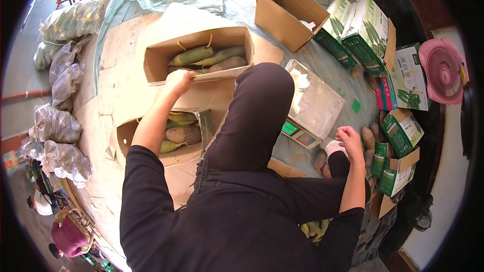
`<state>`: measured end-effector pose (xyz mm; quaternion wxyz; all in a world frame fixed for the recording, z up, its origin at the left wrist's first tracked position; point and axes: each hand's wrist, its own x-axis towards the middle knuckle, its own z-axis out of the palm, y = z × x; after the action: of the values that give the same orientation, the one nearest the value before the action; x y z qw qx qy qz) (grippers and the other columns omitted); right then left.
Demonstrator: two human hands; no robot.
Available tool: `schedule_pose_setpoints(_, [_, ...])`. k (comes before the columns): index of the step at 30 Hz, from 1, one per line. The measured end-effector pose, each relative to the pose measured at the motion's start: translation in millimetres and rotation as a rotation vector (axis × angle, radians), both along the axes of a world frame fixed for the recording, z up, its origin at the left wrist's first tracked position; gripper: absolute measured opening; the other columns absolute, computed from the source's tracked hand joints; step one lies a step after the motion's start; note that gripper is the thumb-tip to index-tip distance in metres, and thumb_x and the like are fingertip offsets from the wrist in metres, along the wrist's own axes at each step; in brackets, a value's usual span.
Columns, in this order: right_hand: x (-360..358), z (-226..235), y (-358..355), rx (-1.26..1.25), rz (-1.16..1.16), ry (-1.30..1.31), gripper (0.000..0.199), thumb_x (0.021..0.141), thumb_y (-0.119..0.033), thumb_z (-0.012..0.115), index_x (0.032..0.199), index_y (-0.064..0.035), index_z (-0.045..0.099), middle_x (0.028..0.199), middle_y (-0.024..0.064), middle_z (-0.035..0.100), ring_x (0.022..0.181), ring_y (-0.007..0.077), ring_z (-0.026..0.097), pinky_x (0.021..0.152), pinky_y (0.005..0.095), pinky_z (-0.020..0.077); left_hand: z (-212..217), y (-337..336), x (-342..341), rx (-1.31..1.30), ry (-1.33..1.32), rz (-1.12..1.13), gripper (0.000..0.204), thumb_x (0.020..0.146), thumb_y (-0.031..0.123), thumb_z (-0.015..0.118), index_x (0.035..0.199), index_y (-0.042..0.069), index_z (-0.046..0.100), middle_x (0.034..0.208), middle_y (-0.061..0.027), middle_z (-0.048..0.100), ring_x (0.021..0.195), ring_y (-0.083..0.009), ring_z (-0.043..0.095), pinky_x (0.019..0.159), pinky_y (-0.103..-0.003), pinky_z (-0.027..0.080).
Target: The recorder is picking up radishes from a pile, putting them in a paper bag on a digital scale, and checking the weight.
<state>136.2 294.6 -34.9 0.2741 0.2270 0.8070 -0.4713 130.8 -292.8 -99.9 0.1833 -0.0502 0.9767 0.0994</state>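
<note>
1. Left hand (180, 81) is closed on the near rim of an open cardboard box (161, 55), fingers curled over the edge; the box lies on flattened cardboard sheets (121, 85) on the floor.
2. Box contents: long green and brownish mangoes (212, 58), lying side by side.
3. Second open box (126, 138), nearer the person and below the left forearm, holds similar fruit.
4. Right hand (349, 140) hangs loosely curled with fingers bent, just above a white shoe (333, 147); whether it holds anything I cannot tell.
5. Weighing scale (312, 106) with a clear cover stands between the raised knee and the right hand.
6. Green-and-white printed cartons (363, 35) are stacked to the right; filled plastic bags (58, 126) lie to the left.
</note>
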Motion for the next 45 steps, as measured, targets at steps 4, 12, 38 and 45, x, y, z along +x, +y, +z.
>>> schedule_pose_setpoints(4, [2.8, 9.6, 4.5, -0.011, 0.015, 0.031, 0.016, 0.087, -0.022, 0.061, 0.096, -0.0096, 0.062, 0.082, -0.0018, 0.062, 0.072, 0.0081, 0.059, 0.060, 0.0223, 0.0428, -3.0, -9.8, 7.8, 0.008, 0.087, -0.080, 0.022, 0.081, 0.019, 0.061, 0.100, 0.012, 0.068, 0.087, -0.0158, 0.066, 0.086, -0.0335, 0.063, 0.075, -0.044, 0.050])
schedule_pose_setpoints(12, [11.8, 22.4, 28.6, 0.064, -0.048, 0.035, 0.016, 0.088, -0.024, 0.060, 0.098, -0.0104, 0.062, 0.081, -0.0027, 0.062, 0.072, 0.0068, 0.059, 0.059, 0.0213, 0.0429, 10.2, -47.4, 42.5, -0.082, -0.037, -0.070, 0.019, 0.080, 0.017, 0.062, 0.097, 0.013, 0.069, 0.086, -0.0148, 0.066, 0.087, -0.0327, 0.063, 0.077, -0.044, 0.050])
schedule_pose_setpoints(38, [-16.3, 0.5, 15.6, 0.007, 0.014, -0.037, 0.023, 0.089, -0.028, 0.061, 0.105, -0.0120, 0.060, 0.093, -0.0004, 0.063, 0.081, 0.0100, 0.060, 0.068, 0.0262, 0.0442, 52.4, -4.1, 238.4, 0.229, 0.204, -0.151, 0.044, 0.069, 0.039, 0.075, 0.100, 0.010, 0.065, 0.103, -0.0084, 0.063, 0.101, -0.0283, 0.057, 0.087, -0.041, 0.046])
schedule_pose_setpoints(45, [-2.4, -19.2, 37.0, 0.009, -0.010, -0.037, 0.023, 0.089, -0.031, 0.061, 0.104, -0.0145, 0.060, 0.089, -0.0025, 0.063, 0.077, 0.0093, 0.059, 0.066, 0.0265, 0.0444, -2.3, 21.5, 297.0, 0.228, -0.225, 0.073, 0.041, 0.079, 0.004, 0.052, 0.117, 0.017, 0.062, 0.104, -0.0148, 0.064, 0.098, -0.0325, 0.060, 0.085, -0.041, 0.048])
